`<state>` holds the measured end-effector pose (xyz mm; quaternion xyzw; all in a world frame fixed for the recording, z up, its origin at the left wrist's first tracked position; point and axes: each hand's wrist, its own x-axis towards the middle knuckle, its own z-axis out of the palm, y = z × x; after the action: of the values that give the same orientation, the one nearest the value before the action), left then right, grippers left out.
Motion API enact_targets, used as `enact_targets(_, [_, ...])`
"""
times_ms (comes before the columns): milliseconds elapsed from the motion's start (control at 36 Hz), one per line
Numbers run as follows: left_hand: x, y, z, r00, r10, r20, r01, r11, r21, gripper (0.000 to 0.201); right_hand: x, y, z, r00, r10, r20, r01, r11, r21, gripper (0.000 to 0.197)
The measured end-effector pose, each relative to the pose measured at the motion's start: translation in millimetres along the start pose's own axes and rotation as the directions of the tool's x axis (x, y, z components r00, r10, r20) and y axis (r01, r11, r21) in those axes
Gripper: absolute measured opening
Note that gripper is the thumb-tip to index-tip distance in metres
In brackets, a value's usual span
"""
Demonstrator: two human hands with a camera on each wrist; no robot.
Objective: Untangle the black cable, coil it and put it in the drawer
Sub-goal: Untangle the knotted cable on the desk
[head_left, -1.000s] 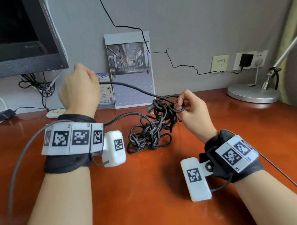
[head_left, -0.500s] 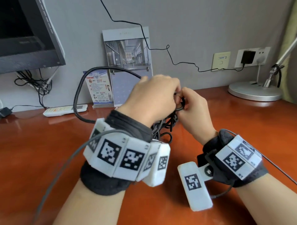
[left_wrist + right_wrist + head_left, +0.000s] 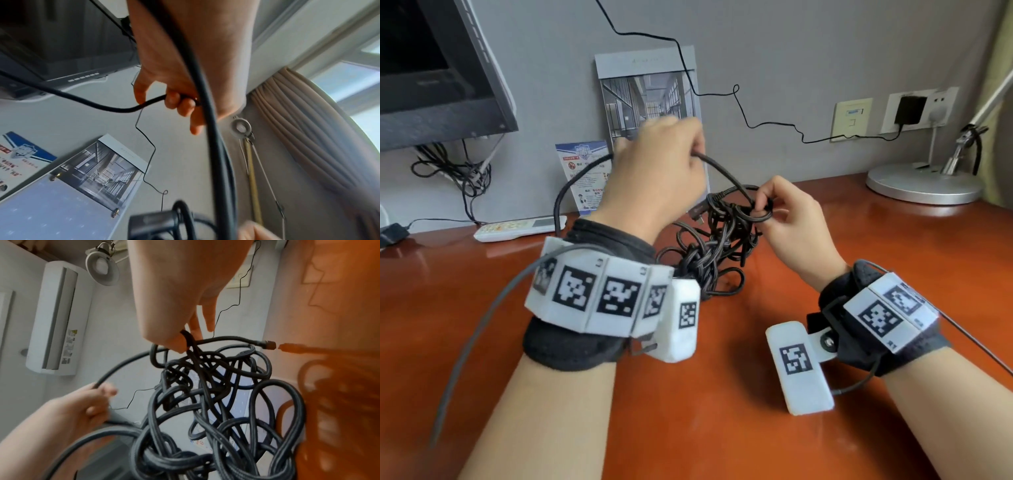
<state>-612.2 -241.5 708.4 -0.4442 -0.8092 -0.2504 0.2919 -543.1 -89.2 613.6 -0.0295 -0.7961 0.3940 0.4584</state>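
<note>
Black cable: The black cable (image 3: 717, 246) was a messy knot of loops. It sat on the desk (image 3: 722, 428), in the middle, between the two hands. The top of the knot was lifted up a little. One plug end (image 3: 697, 214) stuck out on the left side of the knot.

Left hand: The left hand (image 3: 654, 171) was up in the air, to the left of the knot and a bit farther back. Its fingers were curled tight around one strand of the cable. That strand went in a curve from the hand down to the right, into the top of the knot. On the other side of the hand the strand hung down in a big loop toward the desk.

Right hand: The right hand (image 3: 791, 222) was just to the right of the knot. Its thumb and pointer finger pinched a small loop at the top of the knot. The other fingers were loose.

Far side: A calendar (image 3: 650, 99) leaned on the wall behind the hands. A white remote (image 3: 520, 228) lay far left on the desk. A lamp base (image 3: 924, 185) stood far right. A dark screen (image 3: 438, 68) hung at the far left.
</note>
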Motion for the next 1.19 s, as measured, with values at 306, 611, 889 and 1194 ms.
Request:
enact_targets(306, [-3, -44, -38, 0.875, -0.478, -0.078, 0.48, 0.878, 0.001, 0.019, 1, 3, -5, 0.998, 0.04, -0.042, -0.039, 0.999, 0.036, 0.026])
enact_targets(611, [2, -79, -44, 0.744, -0.657, -0.12, 0.594, 0.733, -0.331, 0.028, 1, -1, -3, 0.998, 0.051, 0.039, -0.052, 0.998, 0.022, 0.023])
enact_targets(889, [-7, -78, -36, 0.778, -0.62, 0.101, 0.613, 0.784, 0.096, 0.023, 2, 2, 1, 0.991, 0.11, -0.082, -0.118, 0.988, -0.1, 0.036])
enact_targets(1194, [-7, 30, 7, 0.929, -0.124, 0.349, 0.068, 0.983, 0.169, 0.035, 1, -12, 6, 0.995, 0.015, -0.104, -0.035, 0.98, -0.194, 0.028])
